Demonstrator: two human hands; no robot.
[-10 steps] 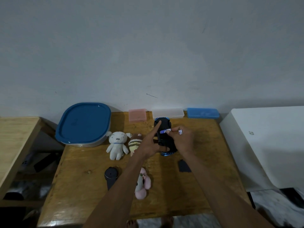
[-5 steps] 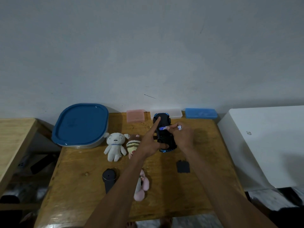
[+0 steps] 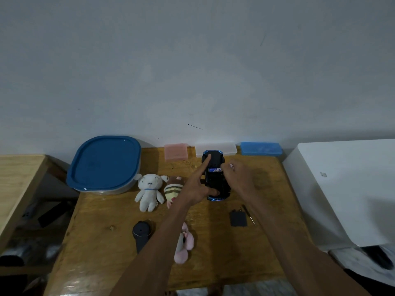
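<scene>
A black toy car [image 3: 216,182] with blue trim lies upside down at the back middle of the wooden table [image 3: 102,231]. My left hand [image 3: 197,189] holds it, index finger stretched along the underside to the far end and thumb on the near end. A small blue and white battery [image 3: 213,169] lies across the car's open compartment. My right hand [image 3: 239,178] pinches the battery's right end with its fingertips. A black battery cover [image 3: 238,218] and a thin screwdriver [image 3: 249,214] lie on the table under my right forearm.
A blue-lidded container [image 3: 104,163] stands back left. Pink [image 3: 175,151], clear [image 3: 229,148] and blue [image 3: 259,148] boxes line the wall. A white plush [image 3: 149,191], striped plush [image 3: 173,189], pink plush [image 3: 186,244] and black cylinder [image 3: 141,233] lie nearby. A white cabinet [image 3: 352,189] stands to the right.
The battery, held tilted above the car before, now lies level in the compartment. My right hand has sunk slightly with it. My left hand keeps its hold.
</scene>
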